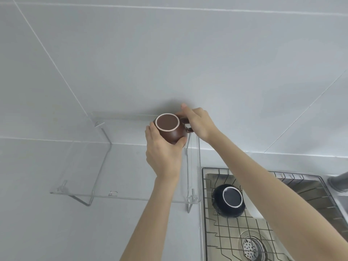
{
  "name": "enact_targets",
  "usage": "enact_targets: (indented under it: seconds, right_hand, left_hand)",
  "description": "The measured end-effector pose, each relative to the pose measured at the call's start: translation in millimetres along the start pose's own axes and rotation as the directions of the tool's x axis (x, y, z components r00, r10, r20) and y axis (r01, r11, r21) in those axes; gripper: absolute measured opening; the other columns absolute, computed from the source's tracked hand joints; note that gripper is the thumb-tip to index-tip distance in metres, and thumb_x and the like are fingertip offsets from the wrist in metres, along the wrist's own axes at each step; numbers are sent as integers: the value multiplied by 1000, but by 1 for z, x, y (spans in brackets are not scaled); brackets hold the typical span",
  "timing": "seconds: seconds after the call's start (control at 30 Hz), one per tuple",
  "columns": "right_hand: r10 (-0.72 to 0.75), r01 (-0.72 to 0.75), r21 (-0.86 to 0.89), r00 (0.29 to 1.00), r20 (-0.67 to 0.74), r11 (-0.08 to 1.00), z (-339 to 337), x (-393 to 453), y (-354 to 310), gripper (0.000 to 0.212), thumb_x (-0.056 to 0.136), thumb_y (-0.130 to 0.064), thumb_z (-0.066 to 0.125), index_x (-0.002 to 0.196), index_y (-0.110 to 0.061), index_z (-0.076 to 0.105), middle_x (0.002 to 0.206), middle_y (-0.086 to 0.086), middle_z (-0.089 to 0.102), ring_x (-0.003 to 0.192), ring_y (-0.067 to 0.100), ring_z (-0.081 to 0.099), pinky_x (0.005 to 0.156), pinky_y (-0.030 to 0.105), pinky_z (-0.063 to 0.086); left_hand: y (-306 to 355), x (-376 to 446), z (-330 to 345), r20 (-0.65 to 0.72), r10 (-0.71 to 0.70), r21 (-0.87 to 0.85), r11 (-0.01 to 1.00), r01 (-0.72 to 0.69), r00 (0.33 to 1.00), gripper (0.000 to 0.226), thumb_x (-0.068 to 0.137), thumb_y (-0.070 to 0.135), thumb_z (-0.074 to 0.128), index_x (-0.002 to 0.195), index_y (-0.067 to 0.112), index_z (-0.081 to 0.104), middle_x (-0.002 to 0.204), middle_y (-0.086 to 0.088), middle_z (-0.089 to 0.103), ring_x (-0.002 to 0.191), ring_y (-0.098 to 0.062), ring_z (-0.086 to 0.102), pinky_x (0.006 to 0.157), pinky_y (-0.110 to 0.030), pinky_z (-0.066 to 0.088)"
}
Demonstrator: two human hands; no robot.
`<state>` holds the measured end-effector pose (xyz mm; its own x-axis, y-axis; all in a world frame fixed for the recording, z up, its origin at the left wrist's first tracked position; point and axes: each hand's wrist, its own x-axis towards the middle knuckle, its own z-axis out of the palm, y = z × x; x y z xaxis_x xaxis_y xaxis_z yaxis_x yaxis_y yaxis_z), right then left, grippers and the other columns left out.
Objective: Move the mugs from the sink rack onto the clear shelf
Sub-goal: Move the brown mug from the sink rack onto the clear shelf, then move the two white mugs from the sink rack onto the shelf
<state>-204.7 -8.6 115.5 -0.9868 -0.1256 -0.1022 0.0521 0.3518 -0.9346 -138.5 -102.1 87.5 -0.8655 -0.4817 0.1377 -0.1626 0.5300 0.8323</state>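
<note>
A brown mug (pixel 170 129) is upside down, its pale-ringed base facing me, at the back right of the clear shelf (pixel 81 193). My left hand (pixel 162 150) wraps its body from the front. My right hand (pixel 197 123) holds the mug's handle on the right, with one finger pointing up toward the wall. A dark blue mug (pixel 230 200) lies upside down on the wire sink rack (pixel 233 234) at lower right. Whether the brown mug rests on the shelf or hovers just above it I cannot tell.
The clear shelf stands on a white counter against a grey tiled wall, its left half bare. The steel sink (pixel 312 187) holds the rack, with a drain strainer (pixel 251 246) below. A grey tap base (pixel 339 182) sits at the right edge.
</note>
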Motion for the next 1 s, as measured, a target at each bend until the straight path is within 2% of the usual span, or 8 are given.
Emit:
enact_targets:
  seconds: [0.27,0.33,0.4,0.5,0.6,0.7,0.83,1.0]
  right_hand:
    - [17,-16,123,1000,-1,992,-12,-8,5,51,96,-37,32,105,-2,68,111,9,69,94,13,67,61,15,50]
    - [4,3,128,999,-50,992,-19,-12,4,50,96,-36,31,109,-3,65,109,6,66,91,6,65,77,14,52]
    - [-23,34,106,995,-96,994,-32,-22,5,48,96,-37,29,112,-7,64,110,5,66,105,12,61,100,27,44]
    - [-18,36,120,990,-142,992,-66,-50,14,47,97,-37,27,112,-12,63,113,7,66,112,16,59,101,31,41]
    - [57,-21,167,975,-214,986,-111,-96,37,43,97,-37,27,106,-16,64,108,4,68,108,14,61,98,30,43]
    - [173,-111,209,936,-308,972,-151,-147,70,40,97,-34,28,100,-16,64,101,2,68,103,16,63,98,33,44]
    - [336,-260,231,849,-407,937,-184,-212,124,41,97,-30,28,108,-8,61,109,13,65,102,22,61,100,36,42]
    - [484,-445,195,764,-428,874,-187,-264,183,32,94,-28,39,110,-14,62,115,9,64,112,24,57,104,40,38]
  left_hand:
    - [-4,0,3,36,30,45,998,-32,999,89,64,41,74,136,12,31,142,-8,43,122,-30,50,84,-39,46]
    - [-3,1,1,74,31,35,999,-34,997,94,65,42,73,138,9,26,145,-13,36,130,-32,42,92,-43,45]
    - [3,-2,-3,105,60,16,998,-62,993,99,68,42,72,142,6,18,152,-18,22,140,-33,25,105,-43,37]
    - [22,-24,-16,56,225,-63,973,-221,973,82,75,31,68,142,8,26,155,-15,19,143,-26,21,110,-26,26]
    - [41,-72,-22,55,444,-234,876,-421,894,58,78,24,63,131,8,45,144,-12,41,136,-21,37,105,-8,23]
    - [39,-125,-5,272,509,-348,843,-409,817,50,78,26,59,125,10,52,134,-7,55,128,-16,46,107,-15,30]
    - [28,-185,32,736,324,-262,946,-191,595,51,79,29,63,127,15,50,131,0,56,121,-14,49,94,-15,33]
    - [7,-228,81,909,146,-126,989,-77,391,56,77,30,67,129,19,49,133,3,55,126,-13,46,90,-17,30]
